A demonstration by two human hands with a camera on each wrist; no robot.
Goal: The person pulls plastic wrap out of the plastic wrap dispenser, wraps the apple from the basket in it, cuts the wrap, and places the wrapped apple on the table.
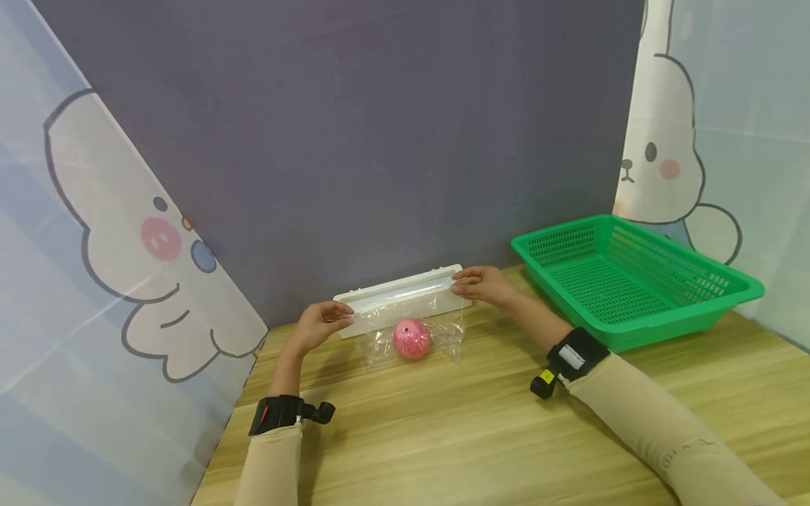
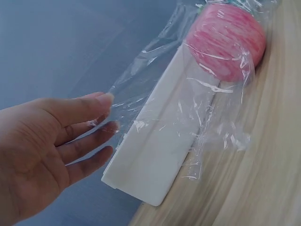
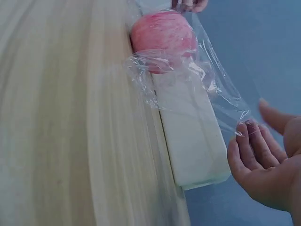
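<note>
A sheet of clear cling film point(image 1: 380, 343) stretches from a long white cling film dispenser point(image 1: 405, 307) at the back of the table. On the film's front part lies a round pink, streaked fruit that looks like an apple point(image 1: 412, 339), with loose film bunched around it. My left hand point(image 1: 319, 325) pinches the film's left corner between thumb and fingers, beside the dispenser's left end. At the other end, my right hand point(image 1: 484, 286) has the film's right corner against its fingertips. In the right wrist view its thumb stands apart from the fingers point(image 3: 256, 146).
A green perforated plastic basket point(image 1: 658, 327) stands at the right on the wood-grain table point(image 1: 443, 436). Behind the dispenser rises a grey wall panel point(image 1: 380, 140). Panels with cartoon animals flank both sides. Each wrist carries a black strap with a small camera.
</note>
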